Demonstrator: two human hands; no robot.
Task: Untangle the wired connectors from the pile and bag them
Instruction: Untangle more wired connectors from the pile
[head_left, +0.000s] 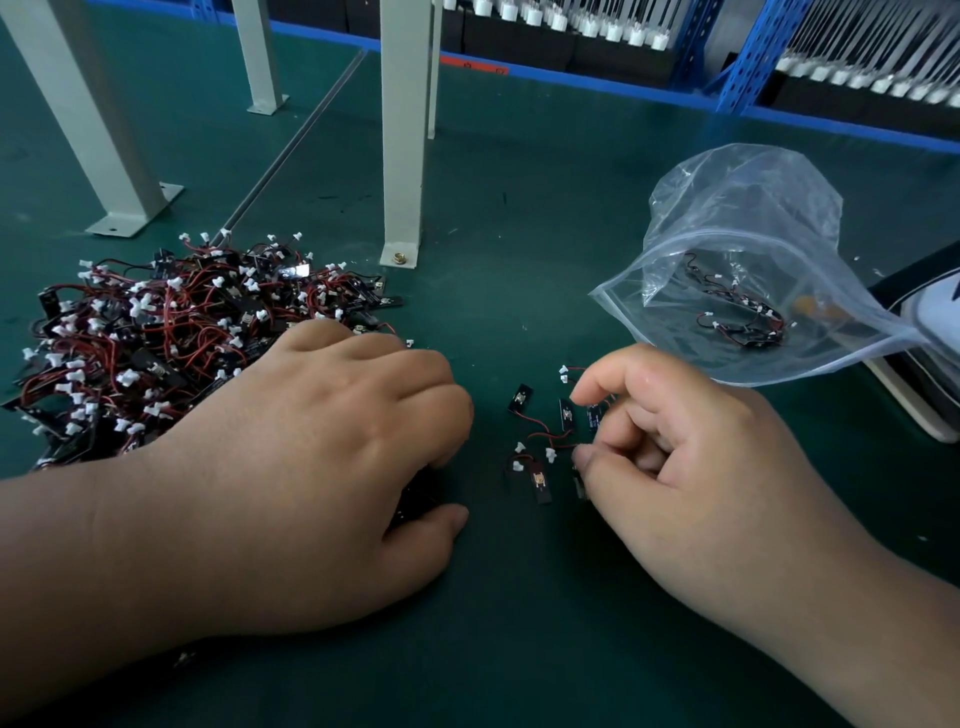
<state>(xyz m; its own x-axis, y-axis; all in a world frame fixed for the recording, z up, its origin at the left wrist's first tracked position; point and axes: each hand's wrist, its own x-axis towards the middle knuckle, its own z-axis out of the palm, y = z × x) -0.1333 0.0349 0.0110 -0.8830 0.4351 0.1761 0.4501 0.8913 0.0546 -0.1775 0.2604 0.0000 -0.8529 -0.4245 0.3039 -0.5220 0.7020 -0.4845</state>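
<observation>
A big tangled pile of wired connectors, red and black wires with white plugs and small black boards, lies at the left on the green mat. My left hand rests at the pile's right edge with fingers curled down over some dark pieces; what is under it is hidden. Several separated connectors lie in the middle. My right hand hovers at their right side, and its thumb and fingers pinch one of their wires. A clear zip bag stands open at the right with a few connectors inside.
Grey metal frame legs are bolted to the green mat behind the pile. A dark and white object lies under the bag at the right edge. Blue shelving with rows of white parts runs along the back.
</observation>
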